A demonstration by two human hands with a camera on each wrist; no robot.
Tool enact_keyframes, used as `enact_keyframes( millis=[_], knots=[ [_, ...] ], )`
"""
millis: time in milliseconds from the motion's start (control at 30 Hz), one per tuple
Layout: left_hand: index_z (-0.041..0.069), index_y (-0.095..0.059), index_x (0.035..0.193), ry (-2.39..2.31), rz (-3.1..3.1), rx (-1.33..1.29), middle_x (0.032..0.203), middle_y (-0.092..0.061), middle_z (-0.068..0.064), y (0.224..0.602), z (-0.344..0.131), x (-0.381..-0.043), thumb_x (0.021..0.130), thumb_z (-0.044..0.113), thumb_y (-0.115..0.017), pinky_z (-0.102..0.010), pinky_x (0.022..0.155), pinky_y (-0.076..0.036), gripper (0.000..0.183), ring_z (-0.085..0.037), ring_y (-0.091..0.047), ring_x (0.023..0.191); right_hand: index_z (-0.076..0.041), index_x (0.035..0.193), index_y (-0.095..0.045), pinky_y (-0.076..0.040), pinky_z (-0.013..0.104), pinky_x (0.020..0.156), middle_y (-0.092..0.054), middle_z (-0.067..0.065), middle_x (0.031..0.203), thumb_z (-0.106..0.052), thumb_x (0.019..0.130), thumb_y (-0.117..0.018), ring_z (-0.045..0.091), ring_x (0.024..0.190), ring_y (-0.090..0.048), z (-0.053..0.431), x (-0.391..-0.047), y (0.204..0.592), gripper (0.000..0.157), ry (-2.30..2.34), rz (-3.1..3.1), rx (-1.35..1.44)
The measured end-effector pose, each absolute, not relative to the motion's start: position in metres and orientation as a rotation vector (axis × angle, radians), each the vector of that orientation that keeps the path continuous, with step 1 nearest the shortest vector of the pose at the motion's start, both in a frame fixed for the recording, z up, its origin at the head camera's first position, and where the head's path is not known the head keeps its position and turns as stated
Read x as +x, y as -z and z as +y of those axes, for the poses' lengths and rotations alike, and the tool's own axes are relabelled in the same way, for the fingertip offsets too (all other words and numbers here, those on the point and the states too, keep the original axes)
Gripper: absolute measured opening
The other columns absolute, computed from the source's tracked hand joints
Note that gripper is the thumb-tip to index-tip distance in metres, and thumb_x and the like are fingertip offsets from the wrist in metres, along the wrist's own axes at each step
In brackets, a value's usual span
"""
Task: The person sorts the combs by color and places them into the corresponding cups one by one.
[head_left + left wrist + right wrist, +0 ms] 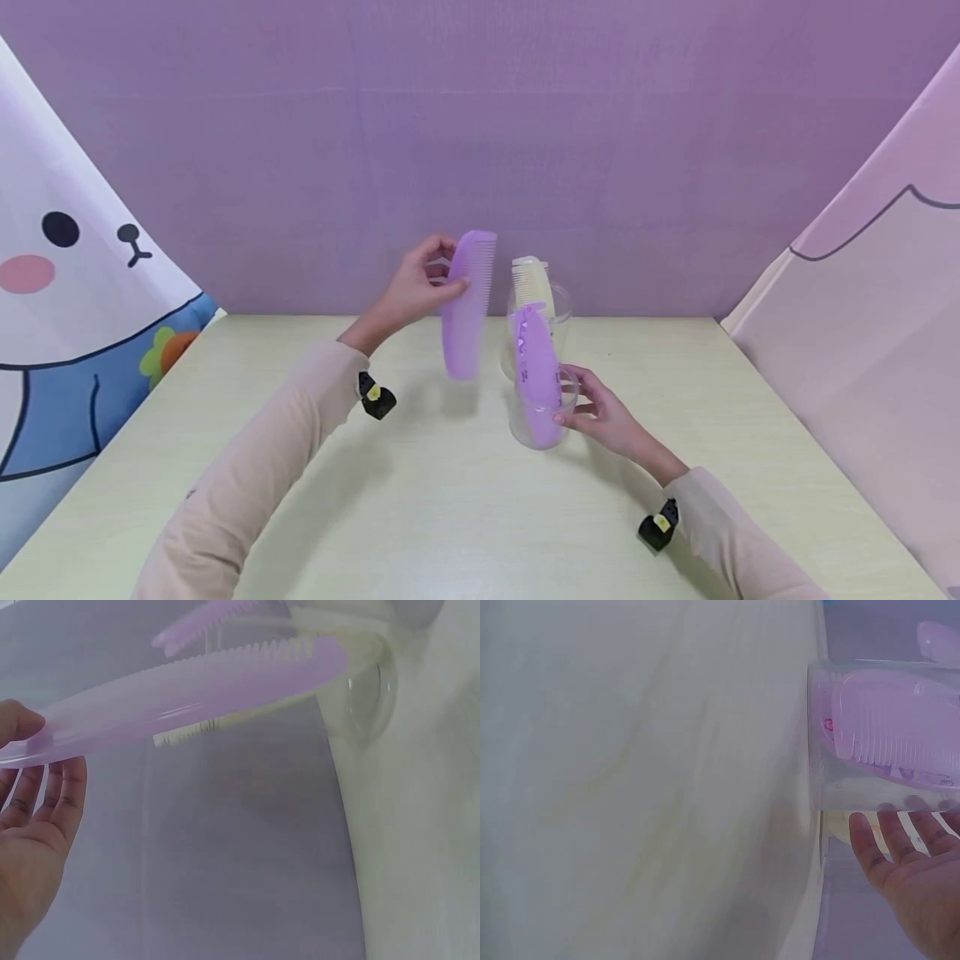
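My left hand (416,287) pinches a purple comb (462,333) between thumb and fingers. It is held upright above the table, teeth to the right, left of two clear cups. The front clear cup (847,796) stands on the table with my right hand (609,423) gripping its right side, thumb toward me. Purple comb plastic (536,358) rises out of this cup; in the right wrist view two purple combs seem to overlap inside it. Just behind, the other clear cup (562,307) holds pale yellow combs (534,285), partly hidden by the front cup; how many I cannot tell.
The pale table (420,517) ends at a purple backdrop (360,167) close behind the rear cup. Cloths with cartoon prints hang at the left (67,333) and right (862,333) sides.
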State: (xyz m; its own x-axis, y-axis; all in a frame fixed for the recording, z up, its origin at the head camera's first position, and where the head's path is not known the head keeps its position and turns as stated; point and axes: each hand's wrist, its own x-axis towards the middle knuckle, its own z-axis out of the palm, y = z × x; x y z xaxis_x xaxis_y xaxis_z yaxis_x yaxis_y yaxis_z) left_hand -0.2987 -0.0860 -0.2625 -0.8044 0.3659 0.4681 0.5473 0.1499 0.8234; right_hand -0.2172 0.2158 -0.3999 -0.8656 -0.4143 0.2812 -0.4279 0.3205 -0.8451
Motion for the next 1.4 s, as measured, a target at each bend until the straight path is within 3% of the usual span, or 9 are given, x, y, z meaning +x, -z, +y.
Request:
enact_keyframes(
  millis=[533, 833, 967, 1233, 1400],
  knots=[
    [-0.001, -0.047, 0.11, 1.899, -2.033, -0.903, 0.099, -0.054, -0.014, 0.261, -0.043, -0.282, 0.078, -0.002, -0.064, -0.032, 0.07, -0.057, 0.035, -0.021, -0.059, 0.076, -0.005, 0.136, -0.033, -0.05, 0.043, 0.084, -0.042, 0.021, 0.135, -0.006, 0.08, -0.067, 0.04, 0.118, -0.045, 0.217, -0.218, 0.401, 0.066, -1.633, -2.538, 0.82],
    [-0.008, -0.046, 0.108, 1.886, -1.973, -0.801, 0.098, -0.054, -0.02, 0.26, -0.024, -0.258, 0.079, -0.006, -0.062, -0.029, 0.068, -0.056, 0.034, -0.023, -0.059, 0.077, -0.005, 0.137, -0.033, -0.05, 0.044, 0.084, -0.042, 0.021, 0.135, -0.006, 0.08, -0.068, 0.041, 0.117, -0.046, 0.216, -0.218, 0.401, 0.067, -1.638, -2.545, 0.804],
    [-0.008, -0.045, 0.108, 1.913, -1.972, -0.764, 0.099, -0.053, -0.019, 0.27, -0.016, -0.257, 0.079, -0.006, -0.061, -0.034, 0.071, -0.056, 0.034, -0.026, -0.059, 0.081, -0.005, 0.137, -0.032, -0.05, 0.045, 0.085, -0.041, 0.021, 0.135, -0.007, 0.08, -0.067, 0.04, 0.118, -0.045, 0.215, -0.218, 0.401, 0.066, -1.643, -2.548, 0.806],
    [-0.001, -0.047, 0.109, 1.893, -1.992, -0.772, 0.1, -0.055, -0.015, 0.303, -0.001, -0.265, 0.079, 0.0, -0.063, -0.028, 0.067, -0.056, 0.034, -0.023, -0.06, 0.08, -0.006, 0.137, -0.032, -0.049, 0.046, 0.085, -0.042, 0.021, 0.134, -0.006, 0.08, -0.067, 0.039, 0.118, -0.045, 0.215, -0.218, 0.401, 0.067, -1.638, -2.541, 0.822],
    [-0.005, -0.046, 0.11, 1.917, -2.022, -0.758, 0.102, -0.055, -0.021, 0.309, 0.004, -0.259, 0.079, -0.004, -0.062, -0.032, 0.066, -0.057, 0.035, -0.033, -0.061, 0.083, -0.006, 0.137, -0.032, -0.049, 0.046, 0.085, -0.042, 0.02, 0.135, -0.006, 0.08, -0.067, 0.038, 0.117, -0.046, 0.215, -0.218, 0.401, 0.067, -1.625, -2.543, 0.824]
  ],
)
